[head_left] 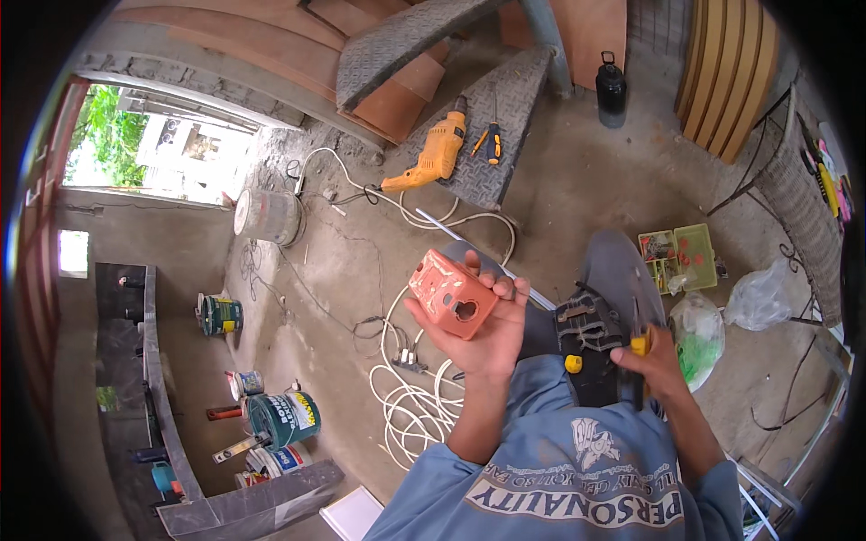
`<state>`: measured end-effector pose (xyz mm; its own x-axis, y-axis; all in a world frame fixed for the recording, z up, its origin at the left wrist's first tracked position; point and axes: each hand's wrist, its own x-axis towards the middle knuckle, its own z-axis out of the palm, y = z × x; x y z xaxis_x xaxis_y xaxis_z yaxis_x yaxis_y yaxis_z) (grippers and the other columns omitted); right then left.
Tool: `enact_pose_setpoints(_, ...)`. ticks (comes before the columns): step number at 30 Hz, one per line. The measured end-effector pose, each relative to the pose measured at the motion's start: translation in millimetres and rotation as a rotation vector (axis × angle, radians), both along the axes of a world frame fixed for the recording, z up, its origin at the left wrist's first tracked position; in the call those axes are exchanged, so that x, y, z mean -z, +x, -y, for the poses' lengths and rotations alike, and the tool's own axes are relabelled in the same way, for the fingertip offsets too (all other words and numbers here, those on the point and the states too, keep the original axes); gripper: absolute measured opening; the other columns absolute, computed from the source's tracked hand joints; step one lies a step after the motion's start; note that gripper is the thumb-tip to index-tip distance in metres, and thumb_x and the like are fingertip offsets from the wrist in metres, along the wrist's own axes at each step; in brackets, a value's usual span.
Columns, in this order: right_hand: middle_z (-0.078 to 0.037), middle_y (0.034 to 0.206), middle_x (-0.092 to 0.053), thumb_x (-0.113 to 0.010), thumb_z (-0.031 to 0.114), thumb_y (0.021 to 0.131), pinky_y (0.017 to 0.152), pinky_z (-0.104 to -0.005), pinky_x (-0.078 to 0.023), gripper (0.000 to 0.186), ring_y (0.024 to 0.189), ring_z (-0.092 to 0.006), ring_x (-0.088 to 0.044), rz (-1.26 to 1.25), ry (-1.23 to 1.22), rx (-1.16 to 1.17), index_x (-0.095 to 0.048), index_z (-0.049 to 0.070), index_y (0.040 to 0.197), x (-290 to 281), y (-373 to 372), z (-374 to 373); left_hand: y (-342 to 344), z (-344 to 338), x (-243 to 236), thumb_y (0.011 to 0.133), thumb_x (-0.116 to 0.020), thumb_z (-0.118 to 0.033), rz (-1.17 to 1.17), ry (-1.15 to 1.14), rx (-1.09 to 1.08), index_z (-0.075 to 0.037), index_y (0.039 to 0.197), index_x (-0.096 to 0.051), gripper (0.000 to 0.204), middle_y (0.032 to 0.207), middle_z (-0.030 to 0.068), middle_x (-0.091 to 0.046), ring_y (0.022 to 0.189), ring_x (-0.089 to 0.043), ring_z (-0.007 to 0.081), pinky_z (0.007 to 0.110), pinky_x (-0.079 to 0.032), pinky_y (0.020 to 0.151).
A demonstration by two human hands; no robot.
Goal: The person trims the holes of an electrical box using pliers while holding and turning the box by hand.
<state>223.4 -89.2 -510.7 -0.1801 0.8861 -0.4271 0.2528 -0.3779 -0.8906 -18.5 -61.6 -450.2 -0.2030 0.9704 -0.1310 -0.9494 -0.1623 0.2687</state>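
Observation:
My left hand (492, 338) holds up an orange plastic electrical box (454, 294), palm beneath it and fingers curled round its far side. A round knockout hole opens in the box's near face, and smaller holes show on its other faces. My right hand (657, 365) is closed round a yellow-and-dark hand tool (640, 344), held upright near my thigh and apart from the box. Motion blurs the tool's upper part, so its exact kind is unclear. Between my hands, a dark tool pouch (588, 322) lies at my lap, with a yellow round piece (574, 364) by it.
Ahead, a yellow power drill (437, 153) and a screwdriver (493, 135) rest on a metal stair tread (505, 185). Coiled white cable (406, 410) lies at left. At right are a compartment box (695, 243) and plastic bags (762, 293). Paint buckets (284, 419) stand far left.

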Motion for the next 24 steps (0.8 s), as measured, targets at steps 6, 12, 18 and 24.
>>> enact_pose_setpoints(6,-0.006,0.084,-0.065,-0.08,0.005,0.062,0.069,-0.0259,-0.049,0.046,0.074,-0.0116,-0.06,-0.255,-0.352,-0.177,-0.06,-0.003,0.103,-11,7,44,7,3,-5,0.082,-0.044,-0.07,0.015,0.055,0.134,-0.001,0.117,-0.049,0.077,0.09,0.0054,-0.059,0.086,-0.055,0.0171,0.041,-0.033,0.094)
enact_pose_setpoints(12,-0.007,0.102,-0.06,-0.069,0.001,0.075,0.087,-0.0294,-0.046,0.026,0.094,-0.0178,-0.061,-0.473,-0.152,-0.543,-0.058,0.001,0.099,-34,20,54,21,5,-17,0.08,-0.036,-0.077,0.097,-0.002,0.195,-0.005,0.118,-0.048,0.082,0.092,0.0066,-0.06,0.087,-0.055,0.0202,0.041,-0.035,0.092)
enact_pose_setpoints(18,-0.011,0.119,-0.047,-0.057,0.002,0.074,0.093,-0.0289,-0.039,0.039,0.111,-0.0224,-0.05,-0.485,0.139,-0.578,-0.062,0.004,0.113,-71,-8,34,27,7,-25,0.078,-0.033,-0.079,-0.009,0.027,0.167,-0.005,0.12,-0.046,0.087,0.091,0.0082,-0.058,0.085,-0.054,0.0216,0.042,-0.035,0.092)
enact_pose_setpoints(24,-0.011,0.128,-0.045,-0.057,0.011,0.076,0.094,-0.0307,-0.038,0.048,0.11,-0.0215,-0.051,-0.608,0.066,-0.705,-0.055,0.004,0.123,-84,-26,17,30,10,-34,0.078,-0.041,-0.076,-0.148,0.059,0.169,-0.001,0.119,-0.043,0.085,0.092,0.0081,-0.058,0.087,-0.053,0.0234,0.044,-0.035,0.093)
